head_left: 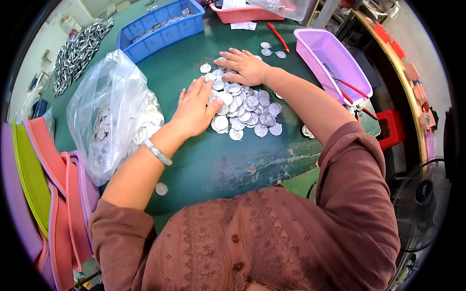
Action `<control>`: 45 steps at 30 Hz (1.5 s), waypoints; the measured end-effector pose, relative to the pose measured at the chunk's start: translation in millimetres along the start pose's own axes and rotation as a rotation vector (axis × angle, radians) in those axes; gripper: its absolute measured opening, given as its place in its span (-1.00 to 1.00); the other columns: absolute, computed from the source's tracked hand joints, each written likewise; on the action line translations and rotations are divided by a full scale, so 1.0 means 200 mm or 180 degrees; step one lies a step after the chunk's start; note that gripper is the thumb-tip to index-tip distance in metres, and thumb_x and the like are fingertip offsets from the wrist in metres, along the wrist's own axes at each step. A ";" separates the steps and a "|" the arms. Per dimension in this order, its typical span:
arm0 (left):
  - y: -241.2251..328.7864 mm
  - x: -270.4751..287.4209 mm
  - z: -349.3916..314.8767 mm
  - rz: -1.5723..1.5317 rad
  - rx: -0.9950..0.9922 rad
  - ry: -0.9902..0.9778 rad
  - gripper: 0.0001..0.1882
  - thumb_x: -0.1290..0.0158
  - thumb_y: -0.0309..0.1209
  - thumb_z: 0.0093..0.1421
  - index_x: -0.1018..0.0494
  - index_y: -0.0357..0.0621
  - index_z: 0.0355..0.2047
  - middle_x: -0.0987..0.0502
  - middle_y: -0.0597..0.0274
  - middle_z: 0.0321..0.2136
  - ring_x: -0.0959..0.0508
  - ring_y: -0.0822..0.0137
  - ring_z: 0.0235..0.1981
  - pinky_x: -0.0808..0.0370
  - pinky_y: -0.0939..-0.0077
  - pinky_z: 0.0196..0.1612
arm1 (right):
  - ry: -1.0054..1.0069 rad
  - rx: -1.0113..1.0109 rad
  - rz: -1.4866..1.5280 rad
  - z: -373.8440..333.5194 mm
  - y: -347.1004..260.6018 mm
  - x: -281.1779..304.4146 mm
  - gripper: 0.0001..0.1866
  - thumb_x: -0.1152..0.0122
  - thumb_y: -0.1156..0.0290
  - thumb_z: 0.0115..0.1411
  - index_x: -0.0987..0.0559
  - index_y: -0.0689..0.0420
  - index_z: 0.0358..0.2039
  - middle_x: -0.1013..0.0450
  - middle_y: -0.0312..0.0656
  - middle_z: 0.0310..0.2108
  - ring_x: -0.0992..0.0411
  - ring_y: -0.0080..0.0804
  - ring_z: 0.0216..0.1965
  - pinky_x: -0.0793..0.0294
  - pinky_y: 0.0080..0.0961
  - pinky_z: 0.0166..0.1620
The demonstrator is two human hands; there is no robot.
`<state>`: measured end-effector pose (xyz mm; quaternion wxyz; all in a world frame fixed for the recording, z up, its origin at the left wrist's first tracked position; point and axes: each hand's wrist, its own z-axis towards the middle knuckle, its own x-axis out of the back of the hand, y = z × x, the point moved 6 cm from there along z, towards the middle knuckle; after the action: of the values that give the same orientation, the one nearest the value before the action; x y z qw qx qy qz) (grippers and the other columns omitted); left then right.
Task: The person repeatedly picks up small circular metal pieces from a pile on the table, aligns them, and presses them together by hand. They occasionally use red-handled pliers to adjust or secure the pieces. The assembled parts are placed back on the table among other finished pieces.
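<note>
A heap of round silver medallions, some with a small loop at the edge, lies on the green tabletop. Against the heap's left side rests my left hand, fingers stretched out and pointing away from me. My right hand lies palm down over the far edge of the heap, its fingers spread toward the left. Neither hand grips anything; medallions under the palms are hidden. Left of my left hand stands an open clear plastic bag with many more medallions inside.
A blue bin holding metal pieces stands at the far left, near a pile of metal parts. At the right are a purple basket, a red pencil-like stick and red-handled tools. Stacked colored baskets flank the near left.
</note>
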<state>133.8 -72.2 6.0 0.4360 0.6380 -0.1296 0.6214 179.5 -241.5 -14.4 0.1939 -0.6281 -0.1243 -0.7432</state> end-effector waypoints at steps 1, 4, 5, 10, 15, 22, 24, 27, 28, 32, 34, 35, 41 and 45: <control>0.00 0.03 -0.03 -0.0026 -0.0026 0.0028 -0.40 0.22 -0.09 0.18 -0.10 -0.28 0.09 -0.05 -0.15 0.12 -0.02 -0.01 0.18 0.07 0.10 0.17 | -0.0057 0.0088 0.0067 -0.01 -0.03 -0.01 -0.42 0.24 -0.14 0.13 -0.19 -0.18 0.11 0.00 -0.13 0.19 0.11 -0.08 0.22 0.10 -0.06 0.17; 0.00 0.16 -0.18 -0.0123 -0.0078 0.0152 -0.47 0.15 -0.19 0.16 -0.16 -0.29 0.05 -0.12 -0.14 0.09 -0.10 -0.02 0.14 -0.01 0.19 0.16 | -0.0308 0.0307 0.0337 -0.05 -0.13 -0.01 -0.44 0.25 -0.11 0.15 -0.21 -0.15 0.11 0.02 -0.13 0.20 0.11 -0.09 0.22 0.11 -0.06 0.17; 0.01 0.21 -0.25 -0.0214 -0.0016 0.0119 -0.50 0.15 -0.24 0.17 -0.17 -0.27 0.05 -0.12 -0.11 0.09 -0.12 0.00 0.13 -0.05 0.24 0.14 | -0.0437 0.0390 0.0387 -0.08 -0.18 0.01 -0.44 0.25 -0.10 0.15 -0.21 -0.14 0.11 0.01 -0.13 0.19 0.11 -0.09 0.22 0.11 -0.06 0.17; 0.03 0.39 -0.61 -0.0439 0.0128 0.0191 -0.59 0.01 -0.46 0.06 -0.29 -0.22 -0.04 -0.23 -0.01 0.04 -0.26 0.04 0.05 -0.24 0.35 0.02 | -0.0228 0.0733 0.0877 -0.09 -0.26 0.11 -0.45 0.20 -0.05 0.16 -0.24 -0.03 0.09 -0.06 -0.04 0.15 0.03 -0.13 0.19 0.00 -0.11 0.13; 0.05 0.30 -0.88 0.0185 -0.0049 -0.0216 -0.46 -0.15 -0.47 -0.15 -0.33 -0.21 -0.08 -0.29 0.02 -0.05 -0.30 0.04 -0.03 -0.22 0.29 0.01 | 0.0027 0.0343 0.0571 0.06 -0.21 -0.02 -0.39 0.22 -0.10 0.14 -0.19 -0.01 0.11 0.00 -0.08 0.18 0.09 -0.10 0.21 0.10 0.00 0.16; -0.02 0.35 -1.05 0.0278 0.0359 0.0516 -0.32 -0.23 -0.41 -0.26 -0.29 -0.25 -0.05 -0.30 0.02 -0.12 -0.30 0.05 -0.09 -0.22 0.28 -0.04 | -0.0699 0.0561 0.0487 -0.07 -0.36 0.06 -0.45 0.21 0.13 0.18 -0.14 0.10 0.14 0.00 -0.11 0.19 0.11 -0.14 0.23 0.18 -0.27 0.22; -0.01 0.35 -1.06 0.0293 0.0425 0.0608 -0.36 -0.23 -0.41 -0.27 -0.33 -0.25 -0.09 -0.32 0.03 -0.16 -0.31 0.06 -0.11 -0.22 0.29 -0.05 | -0.0311 0.0558 0.0728 -0.12 -0.33 0.12 -0.45 0.13 0.13 0.16 -0.16 0.07 0.13 -0.03 -0.05 0.17 0.07 -0.12 0.21 0.12 -0.31 0.20; -0.02 0.35 -1.09 0.0271 0.0492 0.0524 -0.39 -0.23 -0.41 -0.27 -0.34 -0.23 -0.11 -0.32 0.05 -0.19 -0.32 0.08 -0.14 -0.22 0.30 -0.06 | -0.0227 0.0301 0.0947 -0.24 -0.37 0.21 -0.43 0.05 0.13 0.13 -0.18 0.08 0.12 -0.06 0.00 0.15 0.01 -0.08 0.18 0.03 -0.34 0.18; -0.02 0.34 -1.09 0.0219 0.0483 0.0584 -0.49 -0.21 -0.43 -0.24 -0.40 -0.20 -0.19 -0.33 0.07 -0.23 -0.32 0.09 -0.18 -0.23 0.30 -0.09 | -0.0268 0.0191 0.0956 -0.28 -0.36 0.21 -0.43 0.04 0.14 0.13 -0.18 0.10 0.11 -0.06 0.01 0.15 0.00 -0.07 0.18 0.02 -0.36 0.17; -0.04 0.32 -1.10 0.0276 0.0530 0.0491 -0.63 -0.16 -0.48 -0.19 -0.45 -0.18 -0.28 -0.34 0.10 -0.28 -0.34 0.11 -0.21 -0.24 0.32 -0.12 | -0.0350 0.0220 0.0361 -0.40 -0.50 0.16 -0.33 -0.06 0.26 0.01 -0.12 0.12 0.14 -0.03 0.02 0.15 0.05 -0.06 0.20 0.08 -0.30 0.20; -0.03 0.32 -1.09 0.0241 0.0484 0.0518 -0.69 -0.13 -0.51 -0.17 -0.46 -0.18 -0.32 -0.35 0.12 -0.30 -0.34 0.13 -0.23 -0.25 0.33 -0.13 | -0.0283 0.0233 0.0550 -0.41 -0.51 0.17 -0.35 -0.06 0.29 0.01 -0.14 0.13 0.13 -0.06 0.02 0.14 0.04 -0.04 0.20 0.07 -0.31 0.20; -0.03 0.32 -1.09 0.0265 0.0442 0.0514 -0.70 -0.12 -0.53 -0.17 -0.46 -0.18 -0.32 -0.35 0.12 -0.31 -0.34 0.13 -0.24 -0.25 0.33 -0.13 | -0.0254 0.0236 0.0627 -0.41 -0.53 0.17 -0.35 -0.07 0.29 0.01 -0.14 0.13 0.13 -0.07 0.02 0.14 0.04 -0.04 0.19 0.07 -0.31 0.19; -0.02 0.35 -1.11 0.0393 0.0261 0.0534 -0.73 -0.03 -0.65 -0.17 -0.45 -0.22 -0.37 -0.36 0.11 -0.35 -0.35 0.11 -0.28 -0.27 0.35 -0.17 | -0.0065 -0.0031 0.0616 -0.46 -0.61 0.20 -0.43 -0.10 0.34 -0.01 -0.25 0.08 0.07 -0.17 -0.09 0.09 -0.05 -0.13 0.16 0.02 -0.23 0.16; 0.01 0.37 -1.08 0.0548 0.0176 0.0521 -0.73 0.01 -0.67 -0.17 -0.44 -0.23 -0.37 -0.37 0.11 -0.35 -0.36 0.11 -0.26 -0.27 0.37 -0.16 | 0.0488 0.0111 0.0644 -0.43 -0.71 0.27 -0.50 -0.15 0.41 -0.07 -0.35 0.09 -0.04 -0.30 -0.12 -0.06 -0.17 -0.13 0.03 -0.10 -0.27 0.08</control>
<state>0.2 109.3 40.8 0.3724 0.5834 -0.1306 0.7099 33.4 -157.7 31.2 0.2878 -0.5754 -0.0580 -0.7634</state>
